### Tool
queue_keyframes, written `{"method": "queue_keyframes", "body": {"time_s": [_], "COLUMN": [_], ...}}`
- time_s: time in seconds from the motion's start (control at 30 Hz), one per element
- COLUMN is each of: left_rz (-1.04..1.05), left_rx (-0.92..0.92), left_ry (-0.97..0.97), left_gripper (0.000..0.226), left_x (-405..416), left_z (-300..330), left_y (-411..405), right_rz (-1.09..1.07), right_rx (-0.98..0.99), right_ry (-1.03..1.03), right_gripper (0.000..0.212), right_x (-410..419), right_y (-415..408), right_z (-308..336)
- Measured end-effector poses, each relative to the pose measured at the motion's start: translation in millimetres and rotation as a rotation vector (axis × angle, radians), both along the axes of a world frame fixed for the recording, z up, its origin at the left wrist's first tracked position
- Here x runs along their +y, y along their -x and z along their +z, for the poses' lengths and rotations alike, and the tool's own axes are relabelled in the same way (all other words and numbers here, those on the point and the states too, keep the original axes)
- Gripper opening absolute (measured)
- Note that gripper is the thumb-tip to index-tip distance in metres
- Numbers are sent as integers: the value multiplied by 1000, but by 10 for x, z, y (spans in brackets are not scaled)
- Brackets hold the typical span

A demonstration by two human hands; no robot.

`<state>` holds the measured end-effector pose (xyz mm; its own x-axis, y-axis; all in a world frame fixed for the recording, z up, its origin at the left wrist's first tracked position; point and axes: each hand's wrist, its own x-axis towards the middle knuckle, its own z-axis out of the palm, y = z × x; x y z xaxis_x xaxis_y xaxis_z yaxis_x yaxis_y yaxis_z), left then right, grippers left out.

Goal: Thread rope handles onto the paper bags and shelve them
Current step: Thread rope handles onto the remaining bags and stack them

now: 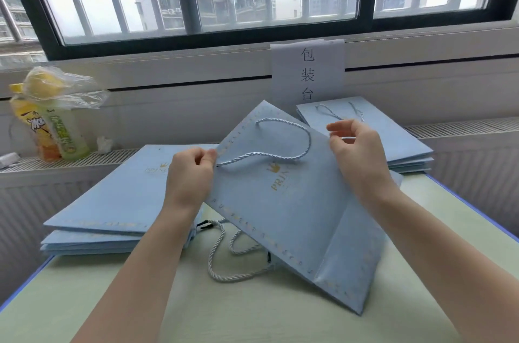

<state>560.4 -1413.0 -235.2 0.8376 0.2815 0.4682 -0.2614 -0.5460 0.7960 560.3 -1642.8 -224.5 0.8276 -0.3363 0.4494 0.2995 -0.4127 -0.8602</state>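
Note:
I hold a flat light-blue paper bag [283, 202] tilted above the table. A pale blue rope handle [292, 143] loops across its upper face between two holes. My left hand [191, 174] pinches the bag's top edge beside the lower hole. At the bag's right edge, my right hand [356, 151] pinches the paper with fingers curled. Loose rope handles [224, 255] with black tips lie on the table under the bag. A stack of flat bags [112, 202] lies on the left. A second stack [393, 129], with rope handles showing, lies at the back right.
The pale green table [252, 314] has blue edges. Drink bottles [56, 129] under a plastic bag stand on the radiator ledge at left. A white paper sign [307, 73] hangs below the window. Radiator grilles run along the wall behind the table.

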Motion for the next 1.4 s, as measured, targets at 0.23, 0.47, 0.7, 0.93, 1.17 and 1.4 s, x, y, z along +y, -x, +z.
{"method": "queue_keyframes", "body": {"time_s": [0.23, 0.47, 0.7, 0.93, 1.17, 1.4], "left_rz": [146, 195, -168, -660, -629, -269], "left_rx": [-186, -169, -52, 152, 299, 222], "left_ry": [359, 432, 446, 1182, 1094, 1127], "left_gripper": [40, 12, 26, 95, 44, 22], "left_x": [94, 103, -151, -80, -74, 109], "left_z": [46, 17, 8, 103, 157, 111], "left_y": [-14, -62, 23, 50, 196, 31], "right_rz": [-297, 344, 121, 193, 366, -12], "right_rx": [-97, -22, -488, -813, -718, -289], "right_ry": [77, -491, -135, 541, 886, 656], "right_gripper": [58, 16, 21, 18, 28, 53], "right_x": [-89, -43, -22, 138, 162, 22], "right_y": [-45, -56, 14, 123, 56, -145], "right_z": [-29, -52, -72, -153, -292, -364]}}
